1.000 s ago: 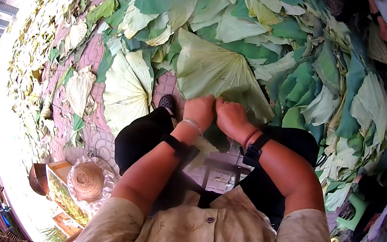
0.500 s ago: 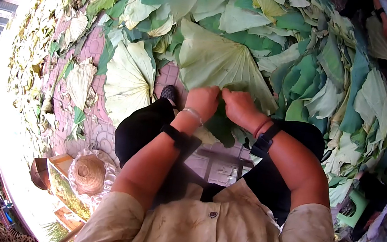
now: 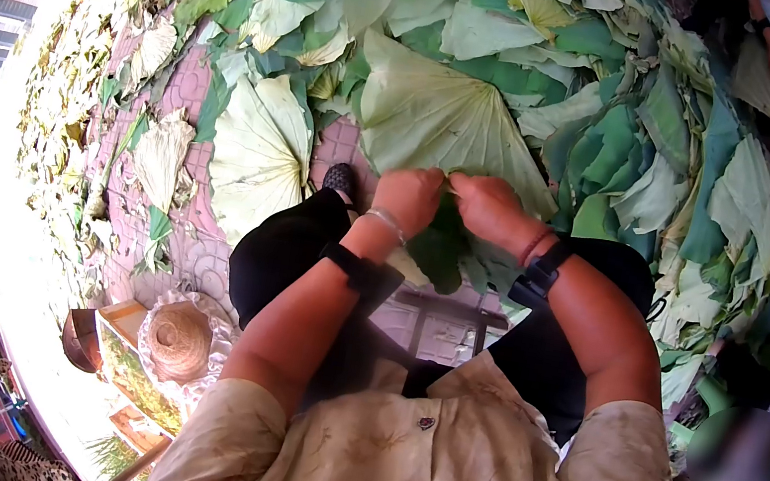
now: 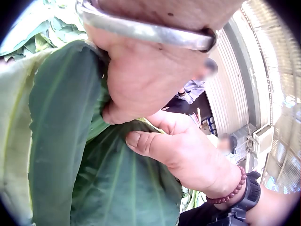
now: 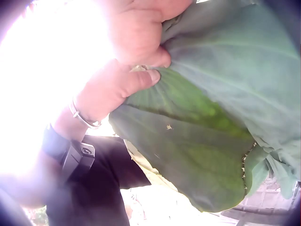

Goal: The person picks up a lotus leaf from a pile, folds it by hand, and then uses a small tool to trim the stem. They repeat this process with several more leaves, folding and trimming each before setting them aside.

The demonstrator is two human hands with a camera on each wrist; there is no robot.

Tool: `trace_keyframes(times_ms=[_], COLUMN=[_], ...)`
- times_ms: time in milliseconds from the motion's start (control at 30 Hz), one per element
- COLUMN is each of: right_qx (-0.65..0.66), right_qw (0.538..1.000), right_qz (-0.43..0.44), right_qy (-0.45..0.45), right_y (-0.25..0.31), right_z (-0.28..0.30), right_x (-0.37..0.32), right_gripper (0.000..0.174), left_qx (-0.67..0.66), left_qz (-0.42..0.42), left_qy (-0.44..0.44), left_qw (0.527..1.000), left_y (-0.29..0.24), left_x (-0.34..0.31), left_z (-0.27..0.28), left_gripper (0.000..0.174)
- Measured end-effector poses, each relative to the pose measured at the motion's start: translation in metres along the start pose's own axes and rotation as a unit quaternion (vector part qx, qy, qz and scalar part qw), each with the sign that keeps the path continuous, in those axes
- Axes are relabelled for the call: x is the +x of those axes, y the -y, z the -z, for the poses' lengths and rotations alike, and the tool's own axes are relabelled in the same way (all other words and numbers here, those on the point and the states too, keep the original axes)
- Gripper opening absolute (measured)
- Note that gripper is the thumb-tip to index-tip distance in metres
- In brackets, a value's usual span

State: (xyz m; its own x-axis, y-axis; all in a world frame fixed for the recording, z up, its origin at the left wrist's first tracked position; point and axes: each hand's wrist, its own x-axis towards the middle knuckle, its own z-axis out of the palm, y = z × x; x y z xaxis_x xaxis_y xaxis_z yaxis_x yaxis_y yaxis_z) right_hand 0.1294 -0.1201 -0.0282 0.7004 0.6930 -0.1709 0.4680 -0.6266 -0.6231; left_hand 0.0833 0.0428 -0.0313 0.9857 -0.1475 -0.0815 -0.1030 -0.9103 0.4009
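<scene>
Both hands pinch a large lotus leaf along its gathered edge, in front of the person's lap. My left hand, with a silver bangle, and my right hand, with a red bead bracelet, are close together, thumbs near each other. Pale and veined, the leaf fans out beyond the hands, while a darker green part hangs below them. In the left wrist view the right thumb presses on the dark green face. The left fingertips are partly hidden behind the leaf there.
A heap of lotus leaves spreads ahead and to the right. Another pale leaf lies on the pink paving at left. A straw hat sits near the left elbow. Other people are nearby, and a green stool is at right.
The hands have risen slightly in the head view, and the right hand has shifted a little to the right. The grip on the leaf stays.
</scene>
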Motion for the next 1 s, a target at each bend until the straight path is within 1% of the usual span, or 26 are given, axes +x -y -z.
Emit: trace_keyframes(times_ms=[167, 200, 267, 367, 467, 567, 667, 767, 1000], right_qx=[-0.020, -0.027, -0.041, -0.080, -0.063, -0.046, -0.048, -0.032, 0.005], right_qw=[1.000, 0.999, 0.998, 0.996, 0.995, 0.997, 0.996, 0.996, 0.995], right_qz=[0.012, 0.015, 0.021, -0.034, -0.058, -0.036, 0.012, 0.042, 0.077], right_qy=[0.006, -0.008, -0.038, -0.033, -0.040, -0.058, -0.077, -0.068, -0.058], right_y=[-0.001, 0.000, 0.005, 0.014, 0.019, 0.014, 0.005, -0.002, -0.005], right_z=[-0.007, -0.008, -0.010, -0.015, -0.015, -0.014, -0.015, -0.009, 0.001], right_x=[0.001, 0.000, -0.001, -0.001, 0.001, 0.001, 0.002, 0.003, -0.001], right_gripper=[0.013, 0.012, 0.011, 0.013, 0.013, 0.013, 0.012, 0.010, 0.008], left_qx=[0.078, 0.099, 0.101, 0.101, 0.092, 0.071, 0.041, 0.030, -0.016], left_qz=[0.026, 0.032, 0.035, 0.039, 0.035, 0.033, 0.019, 0.008, -0.034], left_qy=[0.026, 0.030, 0.004, -0.025, -0.034, -0.033, -0.036, -0.033, -0.038], left_qw=[0.996, 0.994, 0.994, 0.994, 0.995, 0.996, 0.998, 0.999, 0.999], left_y=[-0.004, -0.004, -0.004, -0.005, -0.005, -0.003, -0.004, -0.005, -0.001], left_x=[0.001, 0.001, 0.003, 0.005, 0.006, 0.006, 0.005, 0.005, 0.002], left_z=[0.000, -0.001, -0.005, -0.009, -0.012, -0.012, -0.006, -0.001, 0.001], left_gripper=[0.013, 0.014, 0.016, 0.020, 0.021, 0.020, 0.018, 0.017, 0.015])
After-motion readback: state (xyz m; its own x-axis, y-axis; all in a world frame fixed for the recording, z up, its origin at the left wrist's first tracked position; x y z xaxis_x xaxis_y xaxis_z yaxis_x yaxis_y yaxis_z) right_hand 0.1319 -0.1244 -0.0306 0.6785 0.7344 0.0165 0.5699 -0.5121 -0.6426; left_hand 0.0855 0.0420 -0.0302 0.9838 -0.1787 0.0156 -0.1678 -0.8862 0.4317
